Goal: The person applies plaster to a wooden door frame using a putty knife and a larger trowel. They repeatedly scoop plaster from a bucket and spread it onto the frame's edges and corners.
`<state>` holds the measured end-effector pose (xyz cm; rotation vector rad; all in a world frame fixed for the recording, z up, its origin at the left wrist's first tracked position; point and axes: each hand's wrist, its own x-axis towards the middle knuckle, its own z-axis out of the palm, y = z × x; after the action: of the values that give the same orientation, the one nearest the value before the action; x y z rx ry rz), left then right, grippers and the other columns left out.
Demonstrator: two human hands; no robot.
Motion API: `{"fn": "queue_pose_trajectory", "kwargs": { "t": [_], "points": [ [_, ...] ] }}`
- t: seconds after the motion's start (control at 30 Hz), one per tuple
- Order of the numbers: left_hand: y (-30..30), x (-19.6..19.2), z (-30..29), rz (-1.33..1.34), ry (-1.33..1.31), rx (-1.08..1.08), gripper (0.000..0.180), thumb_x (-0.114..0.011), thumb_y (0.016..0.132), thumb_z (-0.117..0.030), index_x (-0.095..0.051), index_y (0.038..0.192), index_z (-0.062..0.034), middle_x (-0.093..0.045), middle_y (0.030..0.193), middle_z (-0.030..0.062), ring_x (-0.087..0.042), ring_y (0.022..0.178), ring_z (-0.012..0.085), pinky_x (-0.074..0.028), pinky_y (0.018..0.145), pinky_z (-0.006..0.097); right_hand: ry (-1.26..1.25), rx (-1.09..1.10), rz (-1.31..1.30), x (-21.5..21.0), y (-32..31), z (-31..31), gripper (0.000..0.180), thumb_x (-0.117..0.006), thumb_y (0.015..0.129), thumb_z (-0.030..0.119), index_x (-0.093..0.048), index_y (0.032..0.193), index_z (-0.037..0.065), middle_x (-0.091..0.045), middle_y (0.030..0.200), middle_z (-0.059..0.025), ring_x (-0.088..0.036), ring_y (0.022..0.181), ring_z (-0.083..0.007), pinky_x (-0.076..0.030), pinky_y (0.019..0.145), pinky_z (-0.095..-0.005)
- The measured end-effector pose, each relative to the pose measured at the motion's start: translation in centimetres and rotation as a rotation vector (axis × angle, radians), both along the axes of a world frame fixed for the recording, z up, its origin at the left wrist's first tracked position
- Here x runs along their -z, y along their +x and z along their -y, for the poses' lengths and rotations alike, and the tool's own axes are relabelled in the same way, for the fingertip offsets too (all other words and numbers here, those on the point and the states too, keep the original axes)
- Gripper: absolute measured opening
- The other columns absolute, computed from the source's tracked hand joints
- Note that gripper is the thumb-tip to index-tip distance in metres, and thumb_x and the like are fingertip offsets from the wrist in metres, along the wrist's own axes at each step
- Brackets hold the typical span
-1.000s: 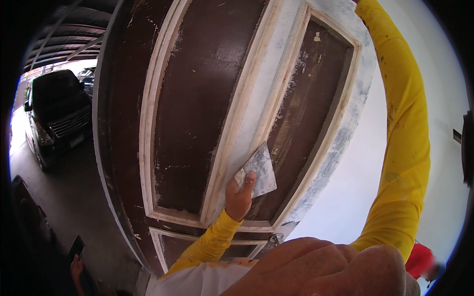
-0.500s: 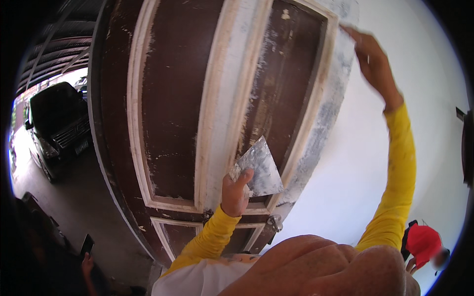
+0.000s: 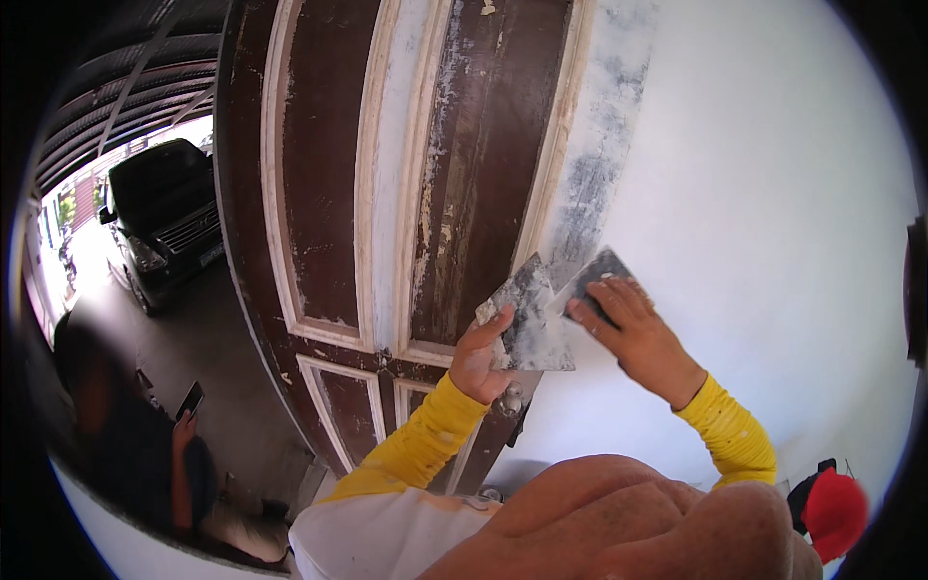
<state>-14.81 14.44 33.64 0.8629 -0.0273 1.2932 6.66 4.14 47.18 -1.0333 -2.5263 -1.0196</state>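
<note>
Black car (image 3: 162, 208), far left, bore blurred number plate (image 3: 210, 255) | left hand (image 3: 478, 358) clamped smeared blade (image 3: 537, 329) under thumb (image 3: 498, 324) | right hand (image 3: 646, 333) gripped dark scraper (image 3: 601, 267) beneath fingers (image 3: 623, 298)

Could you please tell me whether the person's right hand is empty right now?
No, the right hand holds a dark flat scraper close beside the smeared plate held in the left hand.

White wall (image 3: 754, 213): bright on the right, in soft bluish light.
Far left: daylight enters behind the dark car (image 3: 164, 208), burned out to white.
Carport floor (image 3: 188, 333): dim, in shadow.
Door (image 3: 387, 184): moderately lit, straight edges bent.
Smeared blade (image 3: 541, 329): well lit, slightly soft.
Outer rim: black, with blue fringe.
</note>
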Motion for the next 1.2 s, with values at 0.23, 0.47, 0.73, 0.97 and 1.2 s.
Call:
{"fn": "queue_pose_trajectory", "kwargs": {
  "t": [0.23, 0.47, 0.73, 0.97, 1.2],
  "points": [
    [-3.3, -2.8, 5.5, 0.191, -0.093, 0.101, 0.034, -0.063, 0.097, -0.017, -0.061, 0.128, -0.0059, -0.068, 0.123, 0.0081, -0.066, 0.114, 0.0241, -0.052, 0.1, 0.044, 0.484, 0.023, 0.017, -12.7, 4.3, -3.5, 0.068, -0.051, 0.077, -0.015, -0.061, 0.137, 0.017, -0.059, 0.139, -0.0079, -0.051, 0.132, -0.0312, -0.037, 0.115, -0.0437],
    [-3.5, 1.5, 4.2, 0.121, -0.06, 0.014, 0.037, -0.064, 0.097, -0.015, -0.056, 0.132, -0.0045, -0.065, 0.125, 0.0084, -0.063, 0.117, 0.0237, -0.05, 0.103, 0.044, 0.976, -0.079, 0.119, -32.1, -1.8, -10.6, 0.047, -0.053, 0.085, -0.001, -0.068, 0.125, 0.018, -0.066, 0.124, -0.0056, -0.056, 0.117, -0.0287, -0.043, 0.104, -0.0417],
    [-5.3, 5.6, 0.1, 0.195, -0.131, 0.048, 0.038, -0.064, 0.097, -0.011, -0.055, 0.133, -0.0048, -0.065, 0.127, 0.0092, -0.063, 0.117, 0.0261, -0.049, 0.105, 0.045, 0.937, 0.16, 0.14, -39.3, -7.6, -16.7, 0.048, -0.054, 0.086, 0.001, -0.067, 0.126, 0.024, -0.062, 0.13, -0.0063, -0.05, 0.126, -0.0327, -0.035, 0.108, -0.0533],
    [-6.2, 6.7, -1.5, 0.184, -0.174, 0.069, 0.035, -0.062, 0.097, -0.012, -0.059, 0.13, -0.005, -0.067, 0.124, 0.0092, -0.063, 0.117, 0.0267, -0.049, 0.105, 0.046, 0.971, 0.028, 0.067, -39.0, -0.9, -14.1, 0.045, -0.053, 0.084, -0.005, -0.072, 0.119, 0.016, -0.063, 0.131, -0.0109, -0.05, 0.129, -0.0358, -0.037, 0.11, -0.0531],
    [-4.4, 6.0, 0.4, 0.141, -0.123, -0.017, 0.033, -0.059, 0.099, -0.015, -0.059, 0.131, -0.0052, -0.066, 0.127, 0.0081, -0.061, 0.12, 0.0241, -0.045, 0.108, 0.043, 0.709, -0.131, -0.532, -18.6, 9.5, -9.3, 0.056, -0.05, 0.102, 0.005, -0.037, 0.155, 0.02, -0.051, 0.149, -0.0096, -0.057, 0.126, -0.0368, -0.049, 0.106, -0.0439]
  ]
}}
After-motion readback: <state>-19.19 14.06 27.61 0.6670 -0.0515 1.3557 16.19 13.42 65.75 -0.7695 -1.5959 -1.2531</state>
